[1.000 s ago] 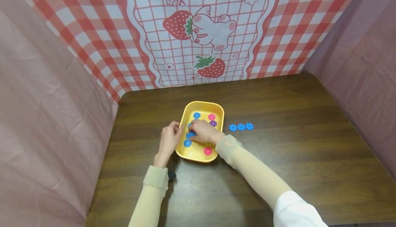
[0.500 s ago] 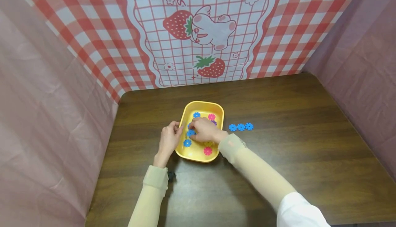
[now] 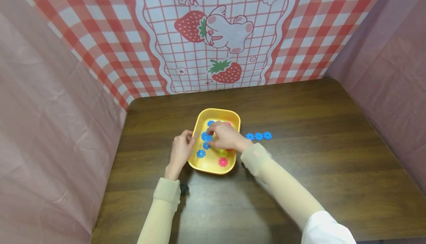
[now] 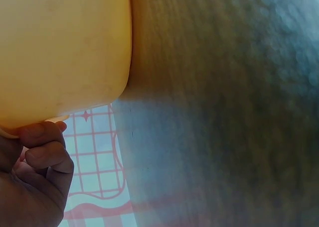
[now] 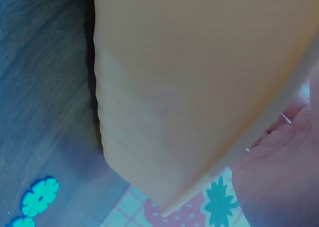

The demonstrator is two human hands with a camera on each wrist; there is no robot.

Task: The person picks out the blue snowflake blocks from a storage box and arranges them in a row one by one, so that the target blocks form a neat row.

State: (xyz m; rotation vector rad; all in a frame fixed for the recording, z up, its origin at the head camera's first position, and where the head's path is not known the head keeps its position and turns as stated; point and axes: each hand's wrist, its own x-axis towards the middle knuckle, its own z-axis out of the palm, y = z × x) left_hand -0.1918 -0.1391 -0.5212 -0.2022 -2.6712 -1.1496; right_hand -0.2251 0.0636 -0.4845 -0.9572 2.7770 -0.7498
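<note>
A yellow tray (image 3: 205, 170) stands on the table with several notched, flower-shaped plastic discs inside. At its left rim, my left hand (image 3: 181, 149) grips the edge; the left wrist view shows curled fingers (image 4: 47, 157) against the tray wall (image 4: 65, 48). My right hand (image 3: 227, 136) reaches over the right rim and pinches a blue disc (image 3: 208, 138) between thumb and fingers, above other blue ones. Another blue disc (image 3: 201, 153) lies near the left wall, and a pink disc (image 3: 223, 162) near the front. The palm hides part of the tray's contents.
Three blue discs (image 3: 259, 136) lie in a row on the brown table (image 3: 316, 144), right of the tray. A checked strawberry cloth (image 3: 226, 37) hangs behind the table. Pink curtains (image 3: 60, 107) flank both sides.
My right hand has shifted slightly up and to the right within the tray, with a blue disc at its fingertips. The left hand keeps its place on the rim.
</note>
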